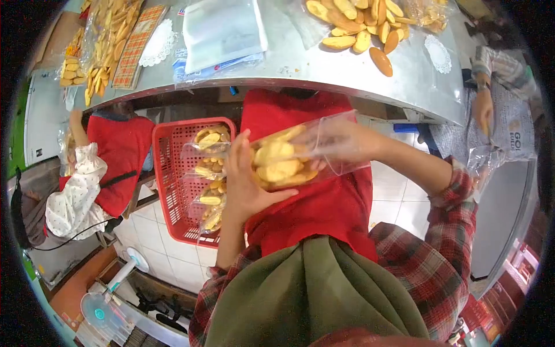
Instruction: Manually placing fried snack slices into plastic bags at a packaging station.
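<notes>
A clear plastic bag (282,162) of yellow-brown oval baked pieces is held over my red apron. My left hand (247,178) cups the bag's filled end from the left, thumb spread along its lower side. My right hand (336,141) is inside the bag's open end, its fingertips by the pieces; whether they grip one is hard to tell. Left of my left hand, a red plastic basket (173,236) holds several filled clear bags (210,171) in a column. On the metal table ahead lie a loose pile of the same pieces (368,26) and a stack of flat plastic bags (223,39).
White paper doilies (158,43) and a plaid-patterned flat item (138,47) lie on the table beside more filled bags (110,34). One person in a red apron (119,160) works at left, another in a plaid sleeve (503,69) at right. White fans (99,310) stand lower left.
</notes>
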Demonstrator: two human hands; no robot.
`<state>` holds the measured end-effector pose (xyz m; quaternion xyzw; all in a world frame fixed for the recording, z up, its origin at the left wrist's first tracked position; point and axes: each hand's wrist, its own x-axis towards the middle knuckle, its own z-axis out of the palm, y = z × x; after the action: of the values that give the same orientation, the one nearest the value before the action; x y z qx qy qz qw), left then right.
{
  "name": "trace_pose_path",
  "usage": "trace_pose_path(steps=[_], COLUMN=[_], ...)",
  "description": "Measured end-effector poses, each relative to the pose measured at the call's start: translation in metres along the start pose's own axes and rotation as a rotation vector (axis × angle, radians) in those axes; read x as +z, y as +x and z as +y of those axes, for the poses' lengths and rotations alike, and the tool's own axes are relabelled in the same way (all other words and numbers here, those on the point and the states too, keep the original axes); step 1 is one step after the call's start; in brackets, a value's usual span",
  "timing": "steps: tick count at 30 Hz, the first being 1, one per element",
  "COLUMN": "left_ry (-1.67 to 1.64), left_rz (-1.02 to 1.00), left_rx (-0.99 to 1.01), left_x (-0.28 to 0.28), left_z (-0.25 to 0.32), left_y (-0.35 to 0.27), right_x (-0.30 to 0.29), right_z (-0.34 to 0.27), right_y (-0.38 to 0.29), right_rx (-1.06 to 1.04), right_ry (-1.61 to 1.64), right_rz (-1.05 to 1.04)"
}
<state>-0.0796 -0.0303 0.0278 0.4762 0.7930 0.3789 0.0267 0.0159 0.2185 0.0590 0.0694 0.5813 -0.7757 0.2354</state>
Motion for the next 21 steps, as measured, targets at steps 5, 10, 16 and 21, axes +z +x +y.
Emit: trace_pose_path(steps=[5,10,16,21], left_ry=[0.003,-0.037,-0.499,-0.527], left_rz=[-0.323,-0.141,0.183,0.021], left_rx=[-0.113,0.006,-0.313,-0.537], left_x=[-0.012,-0.01,-0.01,0.001], left_z=[0.002,-0.005,-0.027,-0.039], left_y=[0.018,0.017,-0.013,-0.037], right_x=[0.009,-0.023,-0.182,-0.262], right_z=[0.0,-0.028,-0.029,0.033], right_y=[0.022,0.005,-0.043,-0.039], right_rx=[-0.539,-0.371,-0.193,0.391], right_ry=[-0.854,-0.984,-0.99,-1.141], right_rz=[0.015,-0.158,1.047,1.343])
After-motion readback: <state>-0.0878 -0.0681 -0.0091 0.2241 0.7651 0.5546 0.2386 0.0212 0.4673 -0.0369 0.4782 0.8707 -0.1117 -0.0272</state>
